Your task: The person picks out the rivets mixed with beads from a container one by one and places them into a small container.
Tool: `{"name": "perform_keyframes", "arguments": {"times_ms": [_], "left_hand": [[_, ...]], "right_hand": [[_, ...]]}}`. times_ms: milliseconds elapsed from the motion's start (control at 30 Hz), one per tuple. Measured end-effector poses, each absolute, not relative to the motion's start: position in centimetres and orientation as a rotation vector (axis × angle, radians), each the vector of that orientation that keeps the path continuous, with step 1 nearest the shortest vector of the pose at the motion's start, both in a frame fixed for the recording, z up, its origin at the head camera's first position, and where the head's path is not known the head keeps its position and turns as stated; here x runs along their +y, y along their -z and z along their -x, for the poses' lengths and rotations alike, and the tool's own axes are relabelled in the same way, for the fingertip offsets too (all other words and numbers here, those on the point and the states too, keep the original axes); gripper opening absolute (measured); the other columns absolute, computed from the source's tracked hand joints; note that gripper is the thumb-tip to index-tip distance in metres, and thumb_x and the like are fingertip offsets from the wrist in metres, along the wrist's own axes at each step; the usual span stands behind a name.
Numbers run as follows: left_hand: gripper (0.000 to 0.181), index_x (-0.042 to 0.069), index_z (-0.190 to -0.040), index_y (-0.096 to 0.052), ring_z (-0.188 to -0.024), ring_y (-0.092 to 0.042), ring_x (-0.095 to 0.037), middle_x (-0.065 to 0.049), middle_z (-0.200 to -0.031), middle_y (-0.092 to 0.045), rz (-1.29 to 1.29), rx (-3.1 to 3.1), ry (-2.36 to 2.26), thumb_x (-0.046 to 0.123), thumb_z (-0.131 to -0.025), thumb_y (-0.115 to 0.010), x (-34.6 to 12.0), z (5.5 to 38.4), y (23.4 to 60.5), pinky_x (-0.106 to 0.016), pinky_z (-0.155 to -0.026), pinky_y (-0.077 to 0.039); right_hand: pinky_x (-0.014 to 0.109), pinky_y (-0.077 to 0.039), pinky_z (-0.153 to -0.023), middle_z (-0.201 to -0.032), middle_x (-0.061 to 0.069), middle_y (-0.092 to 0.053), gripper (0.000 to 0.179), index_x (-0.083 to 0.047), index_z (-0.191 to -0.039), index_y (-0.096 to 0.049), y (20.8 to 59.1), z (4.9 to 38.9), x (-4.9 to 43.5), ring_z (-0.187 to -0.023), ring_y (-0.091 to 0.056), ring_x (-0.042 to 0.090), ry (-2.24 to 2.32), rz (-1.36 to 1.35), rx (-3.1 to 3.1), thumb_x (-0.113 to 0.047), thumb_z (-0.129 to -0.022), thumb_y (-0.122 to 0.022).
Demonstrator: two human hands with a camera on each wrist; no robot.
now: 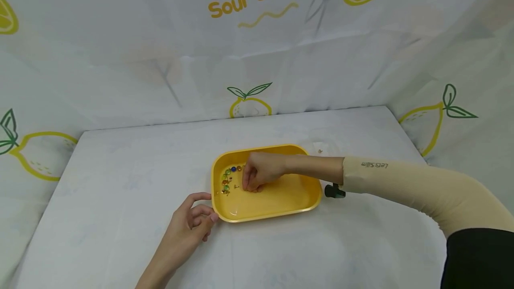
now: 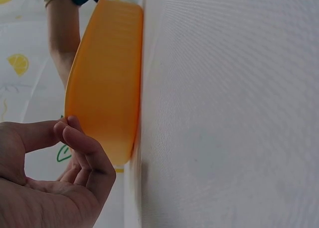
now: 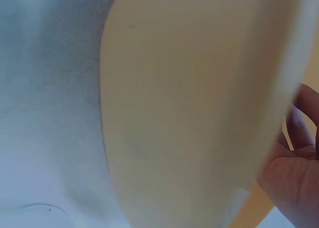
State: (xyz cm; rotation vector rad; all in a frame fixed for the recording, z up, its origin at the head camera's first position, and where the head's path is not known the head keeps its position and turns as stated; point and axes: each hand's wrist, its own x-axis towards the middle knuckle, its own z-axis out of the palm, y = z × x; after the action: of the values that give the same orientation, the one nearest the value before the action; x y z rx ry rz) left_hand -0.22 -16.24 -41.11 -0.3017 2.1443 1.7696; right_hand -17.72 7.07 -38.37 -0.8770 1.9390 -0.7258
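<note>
Several marbles (image 1: 228, 171) near right hand (image 1: 263, 171) inside yellow tray (image 1: 277, 200), left hand (image 1: 192, 223) against it

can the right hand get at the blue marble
Probably yes: the right hand reaches into the yellow tray near the blue marble, which lies uncovered, with only a small amber marble between.

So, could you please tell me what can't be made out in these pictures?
- Head view: whether the right grip holds anything; its curled fingers hide it.
- Head view: what the gold-coloured bits are; too small.
- Left wrist view: contents of the yellow tray; its outer wall hides them.
- Right wrist view: part of the right grip; the right edge cuts it off.
</note>
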Motion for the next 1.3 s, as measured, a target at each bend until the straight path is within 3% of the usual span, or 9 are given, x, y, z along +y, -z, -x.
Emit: {"name": "perform_keyframes", "arguments": {"times_ms": [1067, 1300], "left_hand": [[0.049, 0.015, -0.145, -0.053, -0.067, -0.057, -0.015, -0.01, -0.102, -0.073, 0.325, 2.141, -1.77, 0.01, -0.101, -0.074, -16.17, 0.26, 41.02, -0.026, -0.059, -0.049], [0.049, 0.015, -0.145, -0.053, -0.067, -0.057, -0.014, -0.01, -0.103, -0.073, 0.325, 2.127, -1.779, 0.01, -0.101, -0.074, -16.16, 0.25, 40.97, -0.025, -0.059, -0.048]], "right_hand": [[0.025, -0.064, -0.072, -0.09, 0.01, -0.082, 0.005, 0.0, -0.099, -0.082, 38.64, 17.54, 7.06, -0.068, -0.068, 0.007, 0.716, 0.87, 1.964, -0.001, -0.096, -0.078], [0.029, -0.066, -0.075, -0.092, 0.012, -0.082, 0.005, 0.001, -0.099, -0.081, 38.24, 17.59, 7.28, -0.071, -0.071, 0.008, 0.752, 0.881, 1.951, -0.001, -0.097, -0.078]]}}
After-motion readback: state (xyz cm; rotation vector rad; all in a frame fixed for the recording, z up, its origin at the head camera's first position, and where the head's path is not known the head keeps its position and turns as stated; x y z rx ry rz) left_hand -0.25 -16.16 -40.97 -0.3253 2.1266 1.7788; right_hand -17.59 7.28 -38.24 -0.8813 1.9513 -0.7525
